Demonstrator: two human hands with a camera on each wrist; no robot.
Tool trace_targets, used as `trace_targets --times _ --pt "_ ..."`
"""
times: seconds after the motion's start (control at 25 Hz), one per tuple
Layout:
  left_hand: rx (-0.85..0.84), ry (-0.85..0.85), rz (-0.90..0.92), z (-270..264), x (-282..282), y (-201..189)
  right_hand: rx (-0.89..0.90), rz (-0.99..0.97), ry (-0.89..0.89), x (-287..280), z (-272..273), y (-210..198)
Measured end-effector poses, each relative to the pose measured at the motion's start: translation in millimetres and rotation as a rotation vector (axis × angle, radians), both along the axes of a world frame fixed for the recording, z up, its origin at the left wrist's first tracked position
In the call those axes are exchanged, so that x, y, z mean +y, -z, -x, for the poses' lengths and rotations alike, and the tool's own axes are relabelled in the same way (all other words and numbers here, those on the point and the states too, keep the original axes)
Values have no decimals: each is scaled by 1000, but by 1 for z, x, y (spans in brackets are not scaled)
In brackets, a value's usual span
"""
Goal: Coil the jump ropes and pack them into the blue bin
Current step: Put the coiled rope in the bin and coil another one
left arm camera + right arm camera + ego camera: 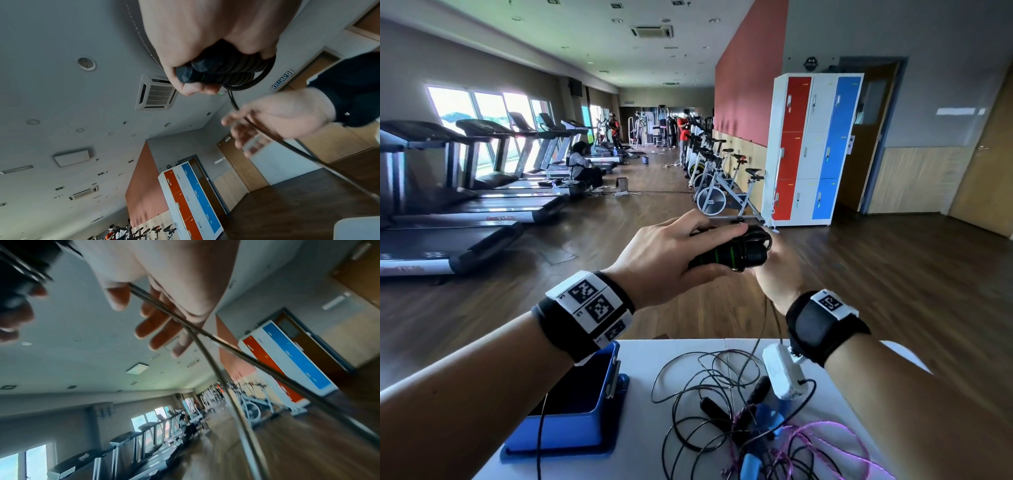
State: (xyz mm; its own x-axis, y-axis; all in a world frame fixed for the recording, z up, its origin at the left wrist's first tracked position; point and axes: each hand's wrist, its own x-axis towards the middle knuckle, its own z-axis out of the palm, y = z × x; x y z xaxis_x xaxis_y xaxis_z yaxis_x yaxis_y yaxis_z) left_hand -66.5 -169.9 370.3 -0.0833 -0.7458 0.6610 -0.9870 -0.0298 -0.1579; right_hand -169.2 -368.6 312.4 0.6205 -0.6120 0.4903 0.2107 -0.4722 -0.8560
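Note:
My left hand is raised above the table's far edge and grips two black jump-rope handles with green rings; their cord is wound round them in a few turns. Just to its right is my right hand, fingers nearly straight. The loose black cord runs across its palm between thumb and fingers, then hangs down to the table. The blue bin sits on the table's left, under my left forearm. Beside it lie a tangle of black rope, a purple rope and blue handles.
The white table ends just ahead; beyond it is wooden gym floor. Treadmills line the left, exercise bikes and red, white and blue lockers stand on the right. People are far down the room.

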Motion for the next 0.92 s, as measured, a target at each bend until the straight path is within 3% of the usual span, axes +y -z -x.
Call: trace_targets --times 0.08,0.2,0.28,0.36,0.4,0.56,0.68,0.84,0.92 --pt "17 9 4 1 3 0 -88 212 -41 1 3 -18" --pt "9 66 -4 9 5 0 23 426 -100 4 9 -39" --pt "4 110 -6 17 5 3 169 378 -159 7 5 -49" --pt "43 116 33 22 3 1 110 284 -220 17 3 -47" --pt "71 110 57 22 3 0 69 278 -175 19 2 -41" --pt "103 46 72 14 3 -1 277 116 22 25 12 -11" --pt "160 -72 31 5 0 4 188 257 83 44 5 0" --pt "219 -217 -24 -14 -6 16 445 272 -80 66 9 17" --pt "207 -276 -67 -23 -10 19 478 266 -110 68 21 15"
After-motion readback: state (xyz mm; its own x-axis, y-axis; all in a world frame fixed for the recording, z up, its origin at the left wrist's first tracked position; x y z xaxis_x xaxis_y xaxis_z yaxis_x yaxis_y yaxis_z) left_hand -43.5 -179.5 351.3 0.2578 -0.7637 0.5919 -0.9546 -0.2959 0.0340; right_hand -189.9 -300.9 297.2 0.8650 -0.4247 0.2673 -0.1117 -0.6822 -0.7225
